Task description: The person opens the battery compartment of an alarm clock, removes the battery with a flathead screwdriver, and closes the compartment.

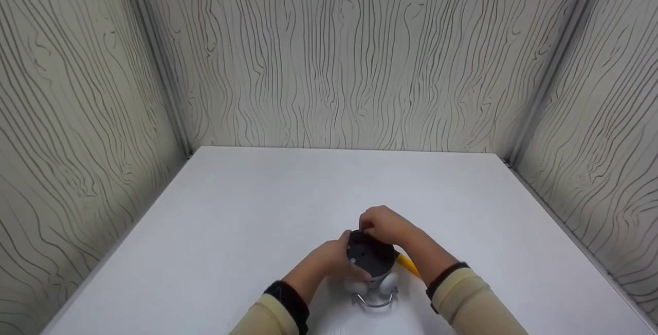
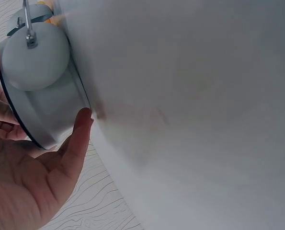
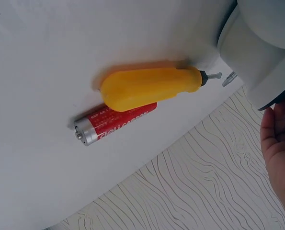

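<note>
A white twin-bell alarm clock point(image 1: 371, 258) has its dark back turned up toward the head camera. Its two bells and wire handle point toward the person. My left hand point(image 1: 336, 259) grips the side of the clock's round case, thumb on the near side. In the left wrist view the white case point(image 2: 61, 112) sits between that hand's thumb and fingers. My right hand point(image 1: 388, 224) has its curled fingers at the far edge of the dark back. The right wrist view shows its fingers point(image 3: 280, 120) against the dark rim; the tips are partly hidden.
Beside the clock, to the right, lies a screwdriver point(image 3: 149, 86) with a yellow handle, partly under the right forearm in the head view. A red battery point(image 3: 116, 124) lies next to its handle. The white table point(image 1: 247, 211) meets wood-patterned walls point(image 1: 329, 57).
</note>
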Available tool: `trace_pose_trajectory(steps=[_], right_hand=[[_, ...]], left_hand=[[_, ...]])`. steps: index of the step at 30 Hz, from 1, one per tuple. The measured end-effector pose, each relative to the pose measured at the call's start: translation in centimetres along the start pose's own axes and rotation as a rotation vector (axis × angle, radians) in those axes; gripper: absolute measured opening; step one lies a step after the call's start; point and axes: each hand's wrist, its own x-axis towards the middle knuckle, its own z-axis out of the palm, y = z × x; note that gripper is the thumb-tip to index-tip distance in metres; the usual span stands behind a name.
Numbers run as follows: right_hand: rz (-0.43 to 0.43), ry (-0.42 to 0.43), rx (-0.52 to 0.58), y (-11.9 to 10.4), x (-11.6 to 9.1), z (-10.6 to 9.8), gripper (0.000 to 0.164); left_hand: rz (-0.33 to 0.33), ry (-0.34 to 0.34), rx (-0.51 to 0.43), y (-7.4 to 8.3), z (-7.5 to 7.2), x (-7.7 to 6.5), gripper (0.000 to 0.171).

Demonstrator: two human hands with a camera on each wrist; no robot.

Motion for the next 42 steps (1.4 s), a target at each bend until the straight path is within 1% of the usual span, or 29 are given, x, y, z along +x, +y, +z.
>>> trace_pose_trajectory(steps=[4, 10, 14, 20, 24, 27, 33, 38, 42], right_hand=[[0.008, -0.001, 0.020, 0.0, 0.1, 0.0, 0.017], [0.023, 0.000, 0.020, 0.0, 0.2, 0.3, 0.017], [0.024, 0.006, 0.029, -0.1, 0.2, 0.3, 0.017], [-0.014, 0.027, 0.007, 0.0, 0.2, 0.6, 0.014], [0.017, 0.037, 0.017, 0.0, 0.3, 0.7, 0.013], [0.024, 0.035, 0.015, 0.1, 0.3, 0.8, 0.013], [-0.025, 0.012, -0.037, 0.8, -0.2, 0.8, 0.009], [-0.082, 0.011, -0.092, 1.0, -1.0, 0.7, 0.014], [-0.106, 0.013, -0.155, 1.0, -1.5, 0.9, 0.016]], left_hand=[[-0.002, 0.001, 0.002, 0.1, 0.0, 0.0, 0.115], [-0.019, -0.007, -0.009, 0.0, 0.0, 0.1, 0.115], [-0.004, -0.012, -0.025, -0.1, -0.1, 0.1, 0.112], [-0.013, 0.001, 0.017, -0.1, 0.0, 0.1, 0.117], [-0.018, 0.000, 0.023, -0.2, 0.0, 0.2, 0.118], [-0.019, 0.001, 0.025, -0.3, 0.0, 0.1, 0.119], [-0.020, 0.004, 0.027, -0.1, 0.0, 0.0, 0.117], [-0.017, -0.007, 0.015, 0.0, 0.0, 0.0, 0.117], [-0.010, -0.009, 0.015, -0.1, 0.0, 0.1, 0.116]])
